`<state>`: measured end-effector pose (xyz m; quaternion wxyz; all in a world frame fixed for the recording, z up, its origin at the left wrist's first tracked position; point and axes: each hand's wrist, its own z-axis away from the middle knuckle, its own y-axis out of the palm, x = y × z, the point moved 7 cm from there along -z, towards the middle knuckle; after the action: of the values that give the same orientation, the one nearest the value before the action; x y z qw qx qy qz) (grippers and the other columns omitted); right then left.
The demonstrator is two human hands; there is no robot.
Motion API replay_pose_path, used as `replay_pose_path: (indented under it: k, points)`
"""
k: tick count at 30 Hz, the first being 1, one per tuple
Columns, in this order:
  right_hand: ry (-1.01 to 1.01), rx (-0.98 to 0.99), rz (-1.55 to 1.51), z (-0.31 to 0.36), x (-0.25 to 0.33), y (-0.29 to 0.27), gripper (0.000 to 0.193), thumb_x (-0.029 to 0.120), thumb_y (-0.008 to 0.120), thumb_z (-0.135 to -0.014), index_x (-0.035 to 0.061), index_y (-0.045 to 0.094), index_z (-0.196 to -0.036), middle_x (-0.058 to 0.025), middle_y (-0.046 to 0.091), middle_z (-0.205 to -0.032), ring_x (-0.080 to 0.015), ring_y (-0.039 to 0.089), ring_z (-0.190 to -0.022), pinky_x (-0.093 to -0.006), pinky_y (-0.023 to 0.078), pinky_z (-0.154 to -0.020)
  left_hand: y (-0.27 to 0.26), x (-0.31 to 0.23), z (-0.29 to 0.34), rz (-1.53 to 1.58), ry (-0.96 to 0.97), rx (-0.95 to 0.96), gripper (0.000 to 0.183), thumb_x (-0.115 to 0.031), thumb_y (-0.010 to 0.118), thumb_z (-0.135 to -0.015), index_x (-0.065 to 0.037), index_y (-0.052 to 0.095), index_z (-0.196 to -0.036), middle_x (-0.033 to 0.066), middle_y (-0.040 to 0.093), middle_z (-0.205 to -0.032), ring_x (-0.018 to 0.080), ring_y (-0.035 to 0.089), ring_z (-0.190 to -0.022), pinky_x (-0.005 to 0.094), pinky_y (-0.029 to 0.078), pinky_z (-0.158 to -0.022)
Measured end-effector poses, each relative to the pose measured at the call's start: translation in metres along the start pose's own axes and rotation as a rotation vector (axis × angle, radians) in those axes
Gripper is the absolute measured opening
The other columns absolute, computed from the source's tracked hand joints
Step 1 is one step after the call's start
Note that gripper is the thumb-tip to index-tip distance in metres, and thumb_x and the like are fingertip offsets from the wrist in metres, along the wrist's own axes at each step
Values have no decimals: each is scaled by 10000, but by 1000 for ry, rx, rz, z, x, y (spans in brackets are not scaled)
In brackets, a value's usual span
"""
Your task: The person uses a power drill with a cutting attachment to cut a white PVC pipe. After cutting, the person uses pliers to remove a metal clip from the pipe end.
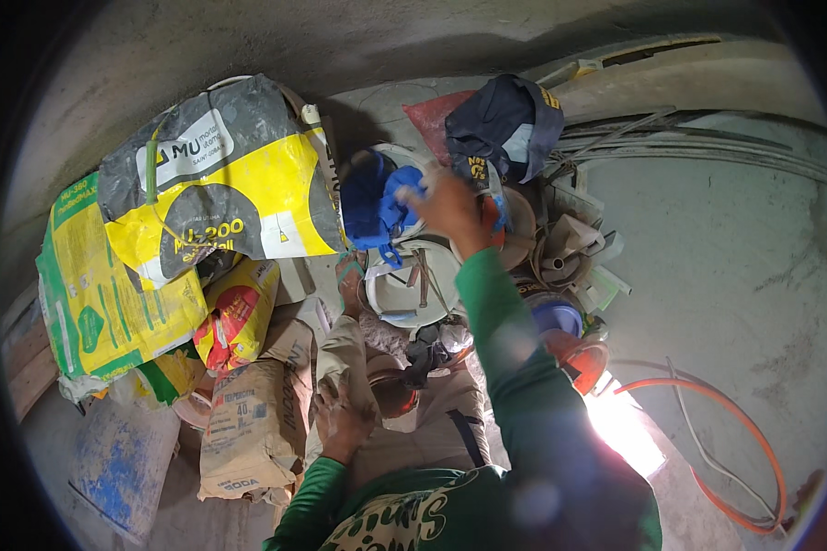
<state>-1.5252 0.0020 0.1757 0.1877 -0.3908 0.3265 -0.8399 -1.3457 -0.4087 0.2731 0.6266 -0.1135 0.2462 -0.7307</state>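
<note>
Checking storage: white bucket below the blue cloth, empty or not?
Not empty: long, thin tools show inside the bucket through its open top. How deep they reach, I cannot tell.

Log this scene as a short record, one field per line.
Left hand: resting on a leg, fingers spread
Right hand: at the blue cloth, blurred; grip unclear
Container: white bucket, tools inside
Left side: yellow-and-black sack, brown sack
Right side: curved orange hose
</note>
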Motion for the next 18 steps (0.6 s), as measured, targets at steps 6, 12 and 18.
replay_pose_path:
  k: [6, 12, 18]
  points:
    - [-168, -494, 473, -74, -85, -86, 610, 297, 767, -876, -33, 600, -1360, -249, 719, -1099, -430, 674, -1132, -481, 529, -997, -14, -5, 2, 12, -57, 37, 937, -418, 778, -800, -224, 352, -1612, 334, 381, -1573, 529, 420, -1395, 587, 380, -1154]
    - [-28, -102, 235, -97, -160, -68, 549, 344, 711, -901, -56, 653, -1274, -318, 693, -1185, -433, 663, -1168, -467, 509, -1039, -25, -8, -3, -4, -60, 108, 965, -460, 752, -829, -250, 292, -1652, 333, 335, -1598, 513, 404, -1398, 564, 384, -1156]
    - [-197, -501, 314, -86, -129, -128, 488, 289, 638, -965, -92, 635, -1271, -312, 675, -1256, -463, 639, -1204, -473, 492, -1045, -17, -6, -2, -12, -25, 67, 940, -445, 749, -840, -207, 314, -1639, 322, 374, -1576, 508, 407, -1402, 572, 388, -1146]
